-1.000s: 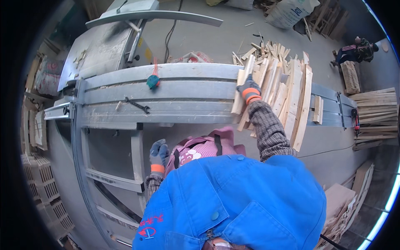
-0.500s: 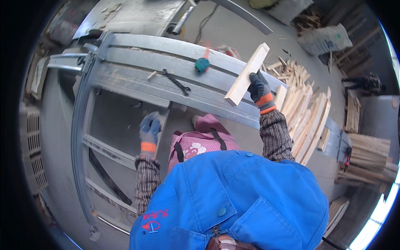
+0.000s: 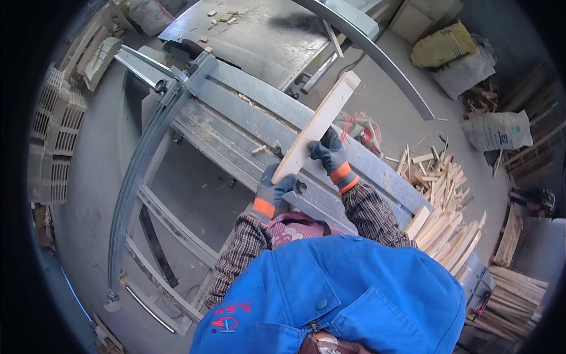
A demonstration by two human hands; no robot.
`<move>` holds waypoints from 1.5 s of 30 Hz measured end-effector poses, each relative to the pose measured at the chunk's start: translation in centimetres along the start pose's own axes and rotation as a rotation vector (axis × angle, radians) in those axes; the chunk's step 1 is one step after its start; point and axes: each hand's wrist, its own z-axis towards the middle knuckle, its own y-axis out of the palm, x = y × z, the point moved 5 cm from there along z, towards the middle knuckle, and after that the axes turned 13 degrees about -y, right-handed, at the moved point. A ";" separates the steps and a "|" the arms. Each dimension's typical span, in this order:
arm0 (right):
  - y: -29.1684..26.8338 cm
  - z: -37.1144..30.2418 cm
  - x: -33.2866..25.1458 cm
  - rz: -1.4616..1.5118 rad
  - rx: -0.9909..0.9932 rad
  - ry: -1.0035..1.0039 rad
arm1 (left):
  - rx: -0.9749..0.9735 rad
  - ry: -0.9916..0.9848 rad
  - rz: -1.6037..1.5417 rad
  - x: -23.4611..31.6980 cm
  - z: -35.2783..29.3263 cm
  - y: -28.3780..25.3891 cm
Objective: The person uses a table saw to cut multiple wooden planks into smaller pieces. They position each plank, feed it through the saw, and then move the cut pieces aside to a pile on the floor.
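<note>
Both my gloved hands are on a short wooden board (image 3: 323, 121), held tilted above the grey metal saw table (image 3: 253, 121). Around its near lower end, my left hand (image 3: 277, 189) is closed. My right hand (image 3: 330, 154) grips the right edge near the middle. An open-end wrench (image 3: 301, 187) lies on the table, mostly covered by the board and my left hand. Beside it on the metal slats rests a small wood chip (image 3: 258, 149).
A metal rail frame (image 3: 127, 200) curves along the left. Long wood strips (image 3: 451, 239) are stacked at the right, near a heap of offcuts (image 3: 439, 180). Filled sacks (image 3: 498, 130) stand at the far right. Another metal table (image 3: 247, 41) with scraps is beyond.
My left hand has risen from beside the frame and taken hold of the board's near end. My right hand has brought the board left. The view has turned, and the green tape measure is no longer visible.
</note>
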 end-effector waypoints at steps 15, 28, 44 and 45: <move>-5.1 16.8 -3.2 -0.190 -0.230 -0.023 | 0.218 0.040 0.263 4.2 5.4 -11.8; -5.7 41.4 13.0 -0.228 0.136 0.118 | 0.645 0.577 1.014 20.8 19.7 -13.0; 10.8 56.2 27.3 -1.153 -0.277 -0.099 | 0.908 -0.160 1.485 25.8 39.8 -22.9; 11.7 55.9 26.6 -1.274 -0.311 -0.117 | 0.909 -0.195 1.501 25.8 40.4 -23.2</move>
